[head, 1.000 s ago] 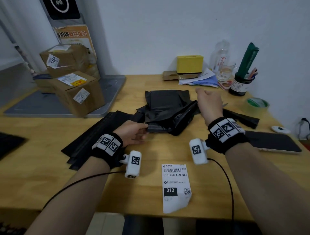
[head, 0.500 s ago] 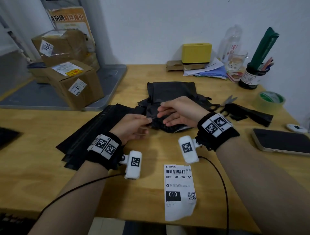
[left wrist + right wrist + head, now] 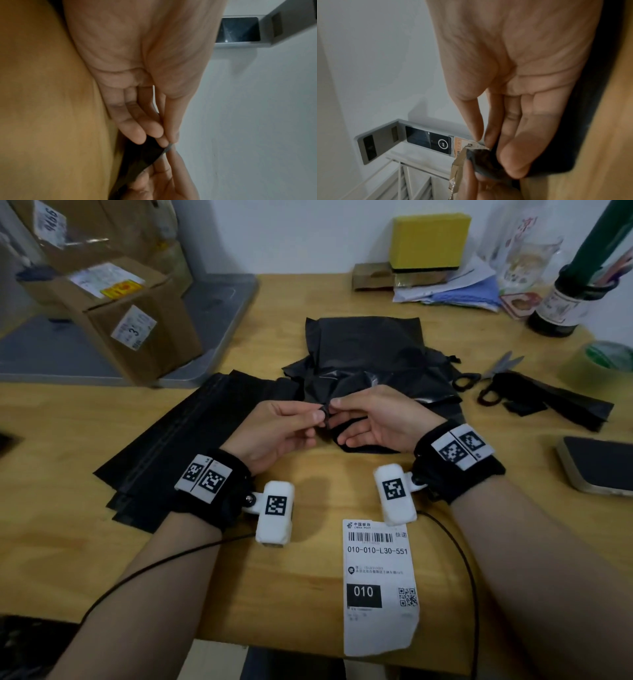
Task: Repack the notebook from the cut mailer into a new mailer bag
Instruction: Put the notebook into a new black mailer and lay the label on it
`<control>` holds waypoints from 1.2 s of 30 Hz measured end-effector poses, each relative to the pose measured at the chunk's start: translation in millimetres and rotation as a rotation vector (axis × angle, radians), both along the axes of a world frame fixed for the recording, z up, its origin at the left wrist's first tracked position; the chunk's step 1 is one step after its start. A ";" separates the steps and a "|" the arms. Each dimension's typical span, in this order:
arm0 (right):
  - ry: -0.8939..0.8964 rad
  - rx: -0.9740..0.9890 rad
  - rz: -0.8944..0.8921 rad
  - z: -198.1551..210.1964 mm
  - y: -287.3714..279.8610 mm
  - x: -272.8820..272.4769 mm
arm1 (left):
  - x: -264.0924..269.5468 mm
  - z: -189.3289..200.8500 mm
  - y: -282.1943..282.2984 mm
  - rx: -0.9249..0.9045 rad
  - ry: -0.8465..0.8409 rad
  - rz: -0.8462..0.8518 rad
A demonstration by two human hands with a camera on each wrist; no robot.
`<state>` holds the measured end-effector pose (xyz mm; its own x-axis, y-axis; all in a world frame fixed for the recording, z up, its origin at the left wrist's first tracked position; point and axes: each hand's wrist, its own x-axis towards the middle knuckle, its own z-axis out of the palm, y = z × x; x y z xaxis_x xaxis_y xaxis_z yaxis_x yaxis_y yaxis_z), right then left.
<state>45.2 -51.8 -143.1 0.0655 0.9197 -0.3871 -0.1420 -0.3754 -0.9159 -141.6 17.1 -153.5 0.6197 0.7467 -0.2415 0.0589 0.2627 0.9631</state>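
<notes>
A crumpled black mailer (image 3: 373,371) lies in the middle of the wooden table (image 3: 68,419). My left hand (image 3: 318,416) pinches its near edge between thumb and forefinger. My right hand (image 3: 334,404) pinches the same edge right beside it, fingertips almost touching. In the left wrist view my left hand (image 3: 169,144) grips the thin black film (image 3: 142,155). In the right wrist view my right hand (image 3: 482,140) holds the black film (image 3: 481,159) too. A stack of flat black mailers (image 3: 185,440) lies under my left wrist. No notebook shows.
A white shipping label (image 3: 376,577) overhangs the table's near edge. Scissors (image 3: 486,374) and a cut black strip (image 3: 561,405) lie to the right, with a phone (image 3: 596,467) and a tape roll (image 3: 606,361). Cardboard boxes (image 3: 130,313) stand at the back left.
My right hand dropped from above the mailer and now pinches its near edge beside the left hand. The left hand lifted that edge slightly.
</notes>
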 end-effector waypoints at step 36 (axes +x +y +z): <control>-0.033 0.063 -0.016 -8.3 -3.7 2.1 | 0.9 2.3 -1.2 0.077 0.105 -0.050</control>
